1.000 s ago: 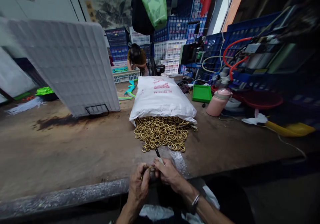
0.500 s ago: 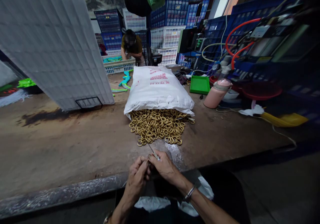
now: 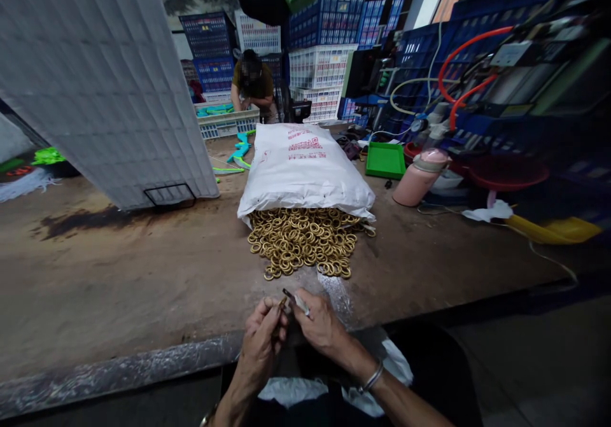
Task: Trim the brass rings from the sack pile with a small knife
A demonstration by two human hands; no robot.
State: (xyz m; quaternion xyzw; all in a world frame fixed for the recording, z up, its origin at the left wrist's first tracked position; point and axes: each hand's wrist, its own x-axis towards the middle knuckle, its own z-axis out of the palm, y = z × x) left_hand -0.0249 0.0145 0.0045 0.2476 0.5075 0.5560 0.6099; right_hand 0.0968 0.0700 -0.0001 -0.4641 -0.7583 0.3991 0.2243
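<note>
My left hand [image 3: 263,328] is closed in a pinch on a small gold ring [image 3: 282,302], mostly covered by the fingers. My right hand [image 3: 317,320] grips a small knife [image 3: 301,305] with a pale handle; its dark, narrow blade points up and left, close to the ring. Both hands are held together over the table's front edge. Just beyond them, a heap of gold rings [image 3: 303,242] spills from the open mouth of a white woven sack [image 3: 305,172] with red print.
A tall pale ribbed panel [image 3: 119,90] stands on the wooden table [image 3: 119,274] at left. To the right are a green tray [image 3: 384,160], a pink bottle [image 3: 420,177] and a machine with orange hoses [image 3: 456,64]. Another person [image 3: 252,86] works behind a crate [image 3: 229,125].
The knife has turned in my right hand, its blade now nearer the left fingertips. A bit of the gold ring now shows in my left hand. The view has shifted slightly.
</note>
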